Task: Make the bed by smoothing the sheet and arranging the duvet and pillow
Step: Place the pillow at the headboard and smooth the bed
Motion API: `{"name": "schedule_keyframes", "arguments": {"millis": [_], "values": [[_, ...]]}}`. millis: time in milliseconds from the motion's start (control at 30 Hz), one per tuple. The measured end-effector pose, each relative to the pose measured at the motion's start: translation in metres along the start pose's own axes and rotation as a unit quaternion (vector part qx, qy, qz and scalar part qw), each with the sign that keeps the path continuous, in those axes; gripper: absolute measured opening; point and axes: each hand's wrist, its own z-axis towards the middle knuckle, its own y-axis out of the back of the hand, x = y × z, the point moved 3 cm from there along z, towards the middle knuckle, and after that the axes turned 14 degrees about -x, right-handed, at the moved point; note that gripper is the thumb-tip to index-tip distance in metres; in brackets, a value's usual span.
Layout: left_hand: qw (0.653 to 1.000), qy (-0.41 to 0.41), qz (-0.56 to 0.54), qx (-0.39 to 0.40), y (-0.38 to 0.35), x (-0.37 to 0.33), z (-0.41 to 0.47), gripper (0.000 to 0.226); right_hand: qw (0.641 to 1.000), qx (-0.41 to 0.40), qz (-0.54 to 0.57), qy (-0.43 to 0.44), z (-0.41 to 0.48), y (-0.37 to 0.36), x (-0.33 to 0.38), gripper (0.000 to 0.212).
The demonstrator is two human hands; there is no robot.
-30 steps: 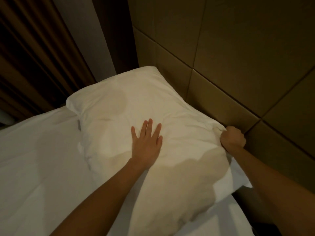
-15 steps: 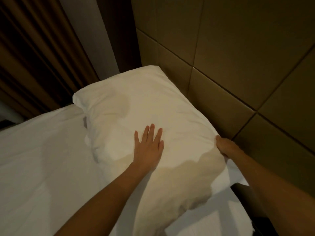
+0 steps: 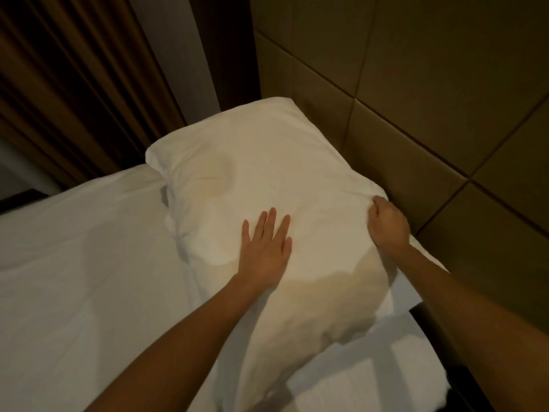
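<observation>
A white pillow [image 3: 267, 162] lies at the head of the bed against the padded headboard [image 3: 416, 120]. My left hand [image 3: 266, 248] presses flat on its middle, fingers straight and spread. My right hand [image 3: 386, 224] grips the pillow's right edge beside the headboard, fingers curled into the fabric. White bedding [image 3: 83, 278], either sheet or duvet, covers the bed to the left of the pillow and looks mostly smooth with soft creases.
Brown curtains [image 3: 68, 84] hang at the far left behind the bed. A pale wall strip [image 3: 175, 55] stands between the curtains and the headboard. A dark gap [image 3: 439, 337] runs along the bed's right edge, near my right forearm.
My right hand has shifted from the pillow's corner by the headboard up onto its right edge. My left hand stays flat on the pillow. The pillow has barely moved.
</observation>
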Motion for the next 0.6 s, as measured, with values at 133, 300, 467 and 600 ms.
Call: {"name": "schedule_keyframes", "arguments": {"millis": [133, 300, 467, 600], "values": [[1.000, -0.010, -0.015, 0.014, 0.005, 0.002, -0.007, 0.062, 0.987, -0.035, 0.032, 0.153, -0.014, -0.003, 0.092, 0.050], [1.000, -0.011, 0.003, -0.007, 0.010, 0.028, -0.018, 0.055, 0.945, 0.150, -0.136, 0.257, -0.050, -0.049, 0.146, 0.056], [0.988, 0.127, -0.047, -0.072, 0.009, 0.090, -0.028, 0.053, 0.961, 0.119, -0.162, 0.192, -0.045, -0.046, 0.171, 0.054], [0.916, 0.349, -0.180, -0.085, 0.012, 0.125, -0.022, 0.053, 0.951, 0.079, -0.088, 0.286, -0.076, -0.053, 0.238, 0.054]]}}
